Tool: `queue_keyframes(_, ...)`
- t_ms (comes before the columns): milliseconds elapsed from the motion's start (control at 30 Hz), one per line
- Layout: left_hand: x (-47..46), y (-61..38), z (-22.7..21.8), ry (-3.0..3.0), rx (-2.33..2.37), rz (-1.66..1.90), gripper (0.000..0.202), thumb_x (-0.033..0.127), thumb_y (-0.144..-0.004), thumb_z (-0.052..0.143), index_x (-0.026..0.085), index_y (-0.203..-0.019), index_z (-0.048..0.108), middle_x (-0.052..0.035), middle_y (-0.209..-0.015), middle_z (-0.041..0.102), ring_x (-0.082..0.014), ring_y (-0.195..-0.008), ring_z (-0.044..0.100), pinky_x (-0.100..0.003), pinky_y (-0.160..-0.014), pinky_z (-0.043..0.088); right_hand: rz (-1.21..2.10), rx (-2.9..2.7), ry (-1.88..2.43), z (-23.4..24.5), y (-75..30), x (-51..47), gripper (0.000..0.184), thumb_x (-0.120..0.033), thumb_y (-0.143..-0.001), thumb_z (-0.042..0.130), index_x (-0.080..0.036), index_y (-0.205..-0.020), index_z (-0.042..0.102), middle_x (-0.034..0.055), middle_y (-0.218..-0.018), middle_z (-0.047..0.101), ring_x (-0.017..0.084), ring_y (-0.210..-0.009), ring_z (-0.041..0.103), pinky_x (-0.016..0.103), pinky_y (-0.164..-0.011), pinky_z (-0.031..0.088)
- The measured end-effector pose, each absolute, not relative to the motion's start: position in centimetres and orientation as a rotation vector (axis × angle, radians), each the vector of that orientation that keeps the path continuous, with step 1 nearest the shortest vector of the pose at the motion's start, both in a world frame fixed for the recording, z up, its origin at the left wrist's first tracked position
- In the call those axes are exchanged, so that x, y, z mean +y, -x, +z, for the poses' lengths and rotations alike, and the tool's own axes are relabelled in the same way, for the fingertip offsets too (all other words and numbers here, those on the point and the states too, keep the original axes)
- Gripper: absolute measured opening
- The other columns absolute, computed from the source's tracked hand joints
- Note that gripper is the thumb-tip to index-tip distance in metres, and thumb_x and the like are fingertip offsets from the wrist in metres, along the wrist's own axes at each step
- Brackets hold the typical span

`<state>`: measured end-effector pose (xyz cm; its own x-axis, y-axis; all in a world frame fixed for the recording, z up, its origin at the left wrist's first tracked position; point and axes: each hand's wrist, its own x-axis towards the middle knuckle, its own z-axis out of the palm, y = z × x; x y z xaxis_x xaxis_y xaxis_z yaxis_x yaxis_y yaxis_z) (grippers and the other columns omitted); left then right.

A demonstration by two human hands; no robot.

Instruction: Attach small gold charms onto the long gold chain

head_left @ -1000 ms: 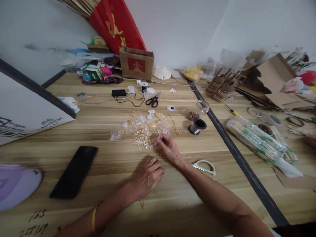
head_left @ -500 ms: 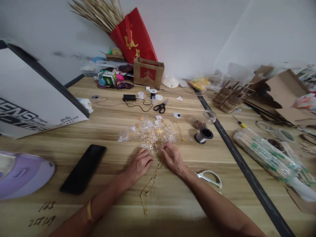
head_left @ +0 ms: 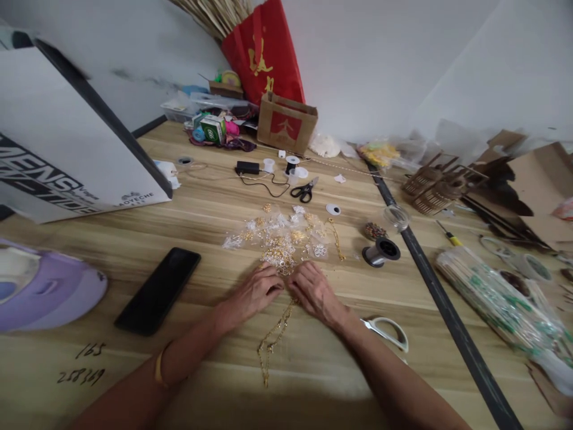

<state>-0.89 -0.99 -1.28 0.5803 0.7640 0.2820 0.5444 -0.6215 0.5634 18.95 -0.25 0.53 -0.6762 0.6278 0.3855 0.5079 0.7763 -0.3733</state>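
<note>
Here: hands [head_left: 314, 291] curled, hold unclear | knobbly gold-toned chain [head_left: 270, 347], forked | glittery trinket heap [head_left: 277, 249]

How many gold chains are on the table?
2: a short gold chain right of the pile of small pieces, and a longer gold chain trailing toward the wearer from beside the right hand. More may be hidden in the pile.

Streaky tan wood-grain surface [head_left: 210, 209], gold chain [head_left: 270, 346] towards its front edge, gold and silvery charms [head_left: 278, 246], plain black phone [head_left: 159, 291], red bag [head_left: 280, 45] with gold lettering by the back edge
</note>
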Motion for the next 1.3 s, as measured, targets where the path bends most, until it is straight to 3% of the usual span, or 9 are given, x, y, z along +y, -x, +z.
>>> queue_keyframes(633, -0.79, 1.12, -1.00, -2.379, 1.051, 0.683, 0.011, 0.014, -0.085, 0.056, 0.015, -0.079, 0.065, -0.0032, -0.077, 0.056, -0.0178, -0.085, 0.051, -0.028, -0.077, 0.042, 0.029, -2.696, 0.873, 0.09, -18.94, -0.45, 0.012, -0.011, -0.090, 0.044, -0.016, -0.089, 0.055, 0.0055, -0.083, 0.056, 0.019, -0.088, 0.047, 0.044, -0.100, 0.033)
queue_keyframes(1300, -0.75, 0.99, -1.02, -2.374, 1.069, 0.708, 0.011, 0.013, -0.084, 0.057, 0.015, -0.077, 0.067, -0.0029, -0.076, 0.058, -0.0169, -0.082, 0.052, -0.029, -0.076, 0.041, 0.008, -2.633, 0.885, -0.18, -18.57, -0.49, 0.013, -0.017, -0.092, 0.043, -0.017, -0.084, 0.053, 0.0051, -0.080, 0.056, 0.019, -0.083, 0.048, 0.045, -0.097, 0.035)
